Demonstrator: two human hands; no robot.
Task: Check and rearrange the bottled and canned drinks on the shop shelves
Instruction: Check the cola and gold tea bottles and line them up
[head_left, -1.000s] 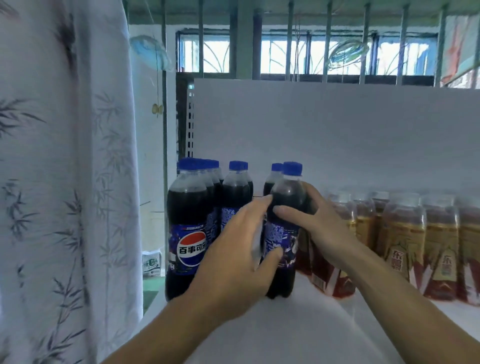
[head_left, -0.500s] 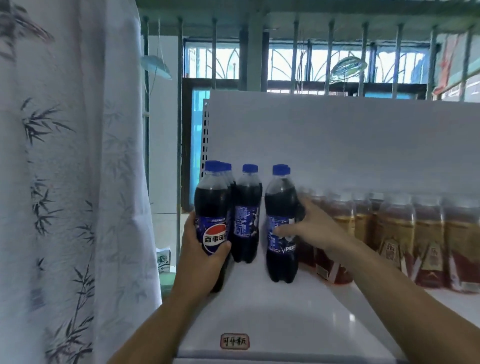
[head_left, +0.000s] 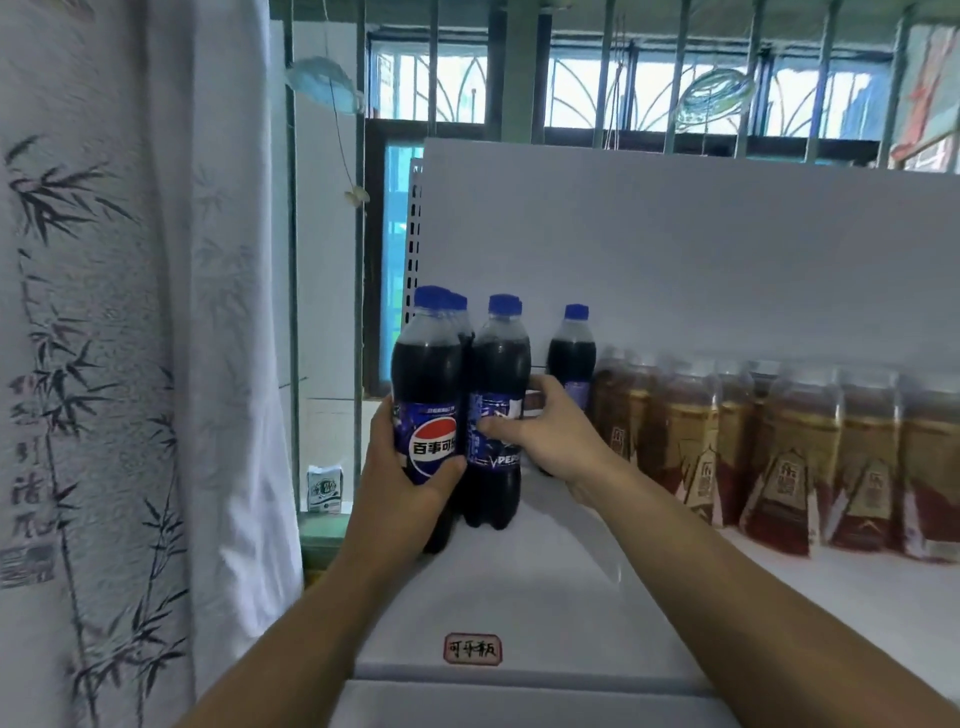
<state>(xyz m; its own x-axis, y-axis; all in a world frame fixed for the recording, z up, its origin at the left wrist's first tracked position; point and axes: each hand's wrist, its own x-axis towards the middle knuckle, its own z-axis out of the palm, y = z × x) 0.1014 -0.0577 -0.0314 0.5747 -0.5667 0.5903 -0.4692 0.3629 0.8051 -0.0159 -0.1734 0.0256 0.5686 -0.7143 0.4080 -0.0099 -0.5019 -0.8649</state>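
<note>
Head view: we tidy cola row at shelf (head_left: 524, 587) left end. Our left hand (head_left: 408, 473) wraps front cola bottle (head_left: 427, 384); our right hand (head_left: 553, 441) clasps neighbouring cola bottle (head_left: 501, 374), both upright, touching. Next, we judge: square them, labels forward, clear of tea bottles (head_left: 779, 447).

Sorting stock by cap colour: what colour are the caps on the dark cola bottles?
Blue caps on every cola bottle, clearest in the head view.
</note>
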